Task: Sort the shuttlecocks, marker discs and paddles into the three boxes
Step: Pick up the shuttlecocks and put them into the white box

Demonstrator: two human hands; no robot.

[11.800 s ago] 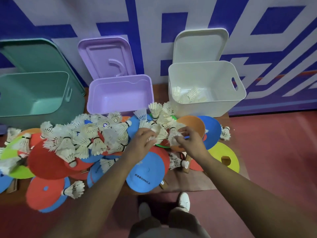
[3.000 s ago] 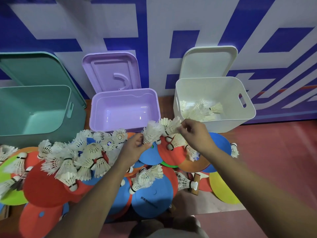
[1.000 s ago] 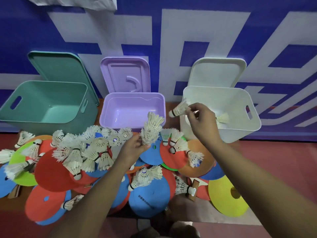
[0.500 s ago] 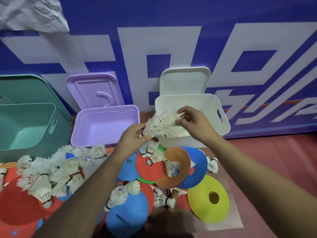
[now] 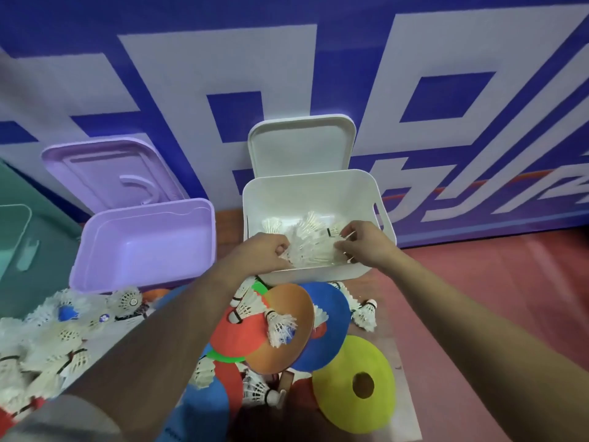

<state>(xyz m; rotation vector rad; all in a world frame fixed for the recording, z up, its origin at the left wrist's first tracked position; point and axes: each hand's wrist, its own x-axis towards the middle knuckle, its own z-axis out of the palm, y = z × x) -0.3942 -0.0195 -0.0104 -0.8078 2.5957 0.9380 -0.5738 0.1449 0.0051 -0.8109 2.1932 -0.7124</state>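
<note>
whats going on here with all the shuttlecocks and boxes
A person is sorting sports gear into boxes. The left hand and right hand together hold a bunch of shuttlecocks just inside the white box, over others already in it. The purple box looks empty. Loose shuttlecocks and discs, including a yellow disc, lie piled in front.

Left hand (image 5: 264, 253) and right hand (image 5: 366, 244): bare. Both wrists and forearms: uncovered along their full visible length. Left upper arm: covered by a grey sleeve (image 5: 54, 419) of plain fabric, its hem visible at the lower-left corner of the head view.
</note>
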